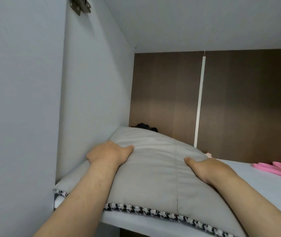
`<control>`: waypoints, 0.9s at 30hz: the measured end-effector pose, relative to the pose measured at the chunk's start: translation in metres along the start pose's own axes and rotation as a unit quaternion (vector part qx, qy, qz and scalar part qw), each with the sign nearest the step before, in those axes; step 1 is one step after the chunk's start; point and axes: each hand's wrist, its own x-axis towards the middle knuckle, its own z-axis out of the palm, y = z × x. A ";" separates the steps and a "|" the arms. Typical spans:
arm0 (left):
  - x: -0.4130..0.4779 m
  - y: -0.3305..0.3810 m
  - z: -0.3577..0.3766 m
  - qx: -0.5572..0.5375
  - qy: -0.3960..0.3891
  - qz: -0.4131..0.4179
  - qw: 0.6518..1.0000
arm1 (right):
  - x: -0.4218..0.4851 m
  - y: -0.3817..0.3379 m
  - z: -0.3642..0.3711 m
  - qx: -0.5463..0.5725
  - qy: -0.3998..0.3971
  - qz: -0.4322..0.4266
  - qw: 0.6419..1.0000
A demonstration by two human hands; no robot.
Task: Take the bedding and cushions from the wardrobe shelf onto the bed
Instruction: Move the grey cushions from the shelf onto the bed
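- On the wardrobe shelf (242, 178), at its left end against the side wall, lies a grey cushion (153, 168) with a houndstooth trim (146, 211) along its front edge, which overhangs the shelf lip.
- Left hand (109, 153): thumb on top of the cushion, fingers curled over its left flank; grasping it.
- Right hand (208, 169): thumb pressed into the top. The fingers go over the right flank and out of sight, so a grasp on the cushion is judged, not seen.
- Progress: early. The cushion rests on the shelf, not lifted clear. Left to do: pull it out, carry it to the bed, then come back for anything else.
- Also on the shelf: a pink item (276, 168) to the right, cut by the frame edge, kind unclear.
- A dark item (146, 128) pokes up behind the cushion against the brown back panel (239, 103), mostly hidden; cannot tell if it is bedding.
- The bed is not in view. What lies under or behind the cushion is hidden, as is the shelf's right end.
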 end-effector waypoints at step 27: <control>-0.164 -0.066 -0.102 -0.341 0.317 0.142 0.873 | -0.169 0.015 -0.079 0.245 0.279 -0.155 0.916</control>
